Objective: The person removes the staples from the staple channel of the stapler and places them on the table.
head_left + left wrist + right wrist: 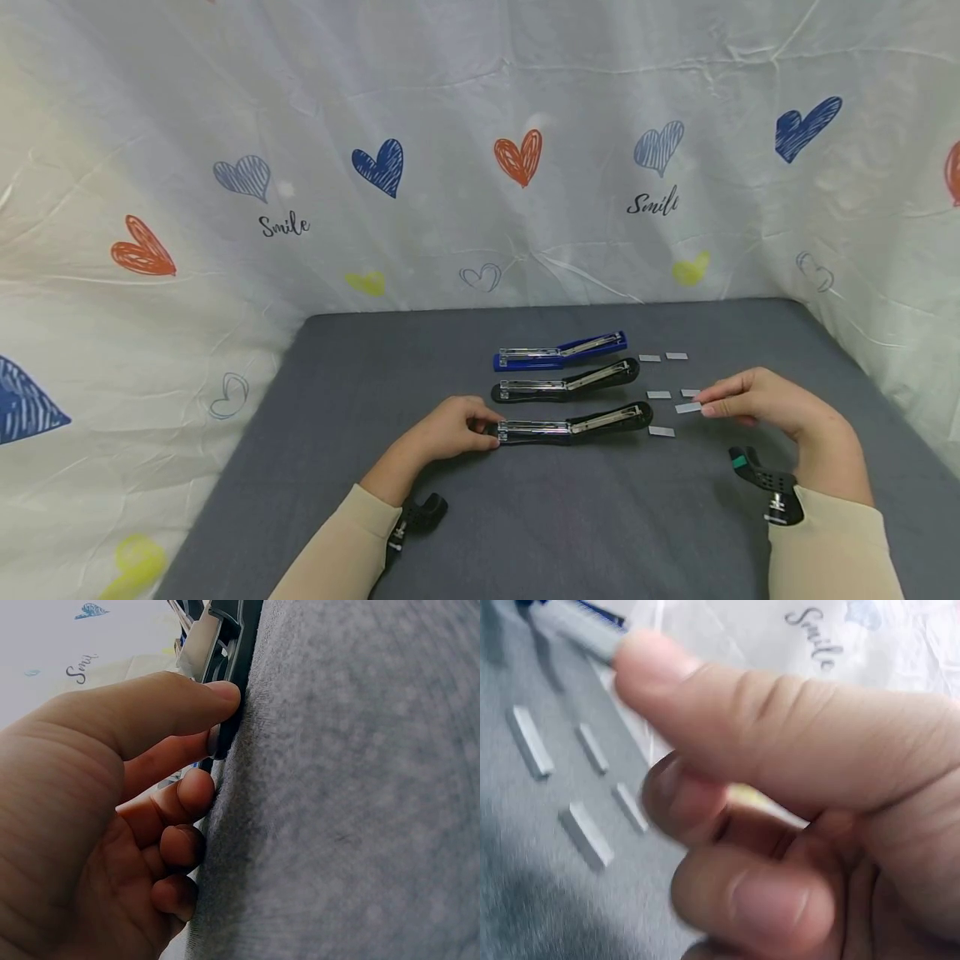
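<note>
My left hand (455, 427) pinches the left end of the nearest black stapler (534, 428), which lies on the table with its top swung open and its metal channel showing. In the left wrist view, thumb and forefinger grip the end of this stapler (244, 652). My right hand (772, 406) pinches a small strip of staples (687, 407) between thumb and fingers, to the right of the staplers. The right wrist view has this strip (585, 634) sticking out past the thumb tip, somewhat blurred. Other staple strips (662, 432) lie on the cloth near the stapler ends.
Behind the held stapler lie another opened black stapler (532, 390) and an opened blue stapler (528, 358), roughly parallel. Loose strips (649, 358) lie right of them. A grey cloth (360, 358) covers the table, and a white curtain (442, 75) with printed hearts hangs behind.
</note>
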Tool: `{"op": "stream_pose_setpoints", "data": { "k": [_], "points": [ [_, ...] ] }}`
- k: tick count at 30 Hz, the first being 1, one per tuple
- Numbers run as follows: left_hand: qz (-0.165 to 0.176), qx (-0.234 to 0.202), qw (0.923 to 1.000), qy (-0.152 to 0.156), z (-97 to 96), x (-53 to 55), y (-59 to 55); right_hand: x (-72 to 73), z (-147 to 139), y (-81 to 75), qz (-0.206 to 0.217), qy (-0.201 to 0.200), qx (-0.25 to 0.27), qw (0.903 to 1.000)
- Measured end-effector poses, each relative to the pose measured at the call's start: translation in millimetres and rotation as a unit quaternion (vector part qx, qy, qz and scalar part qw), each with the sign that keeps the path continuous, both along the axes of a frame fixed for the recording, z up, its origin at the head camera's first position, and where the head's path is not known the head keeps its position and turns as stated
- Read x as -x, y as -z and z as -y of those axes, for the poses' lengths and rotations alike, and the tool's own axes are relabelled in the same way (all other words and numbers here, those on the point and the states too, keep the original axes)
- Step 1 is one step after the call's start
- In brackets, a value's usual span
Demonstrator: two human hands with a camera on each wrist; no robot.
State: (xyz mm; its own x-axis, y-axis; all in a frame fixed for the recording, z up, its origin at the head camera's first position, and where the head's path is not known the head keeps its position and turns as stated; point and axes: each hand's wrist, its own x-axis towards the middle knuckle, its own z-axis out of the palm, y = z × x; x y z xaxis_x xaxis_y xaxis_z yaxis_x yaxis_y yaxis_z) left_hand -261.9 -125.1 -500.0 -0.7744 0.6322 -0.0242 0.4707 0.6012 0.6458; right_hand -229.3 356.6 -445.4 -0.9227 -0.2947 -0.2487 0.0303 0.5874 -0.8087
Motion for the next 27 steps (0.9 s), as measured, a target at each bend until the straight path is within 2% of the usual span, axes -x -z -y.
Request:
{"op": "stream_pose_setpoints", "data": {
  "k": [2,9,15,23,25,27],
  "points": [
    [0.002,0.001,1.0000,-0.001,0.1,0.2,0.3,-0.5,-4.6,5.5,0.018,-0.010,-0.001,0.9998],
    [0.010,0.001,0.9999,-0.001,0.3,-0.3,-0.7,-1.4,-10.8,16.4,0.068,-0.004,-0.019,0.9975],
    [0.006,-0.002,1.0000,0.003,-0.1,-0.6,-1.5,-3.2,-10.9,20.8,0.088,-0.003,-0.028,0.9957],
    [0.006,0.010,0.9999,0.010,2.5,-0.5,1.6,-4.0,-2.7,16.3,0.096,0.022,-0.062,0.9932],
    [0.020,0.012,0.9996,0.016,4.3,-2.3,2.9,-5.8,1.5,11.2,0.087,0.020,-0.074,0.9932],
    [0.047,0.004,0.9987,0.019,7.5,-5.4,3.9,-8.6,9.8,2.9,0.071,0.019,-0.097,0.9926]
  ]
}}
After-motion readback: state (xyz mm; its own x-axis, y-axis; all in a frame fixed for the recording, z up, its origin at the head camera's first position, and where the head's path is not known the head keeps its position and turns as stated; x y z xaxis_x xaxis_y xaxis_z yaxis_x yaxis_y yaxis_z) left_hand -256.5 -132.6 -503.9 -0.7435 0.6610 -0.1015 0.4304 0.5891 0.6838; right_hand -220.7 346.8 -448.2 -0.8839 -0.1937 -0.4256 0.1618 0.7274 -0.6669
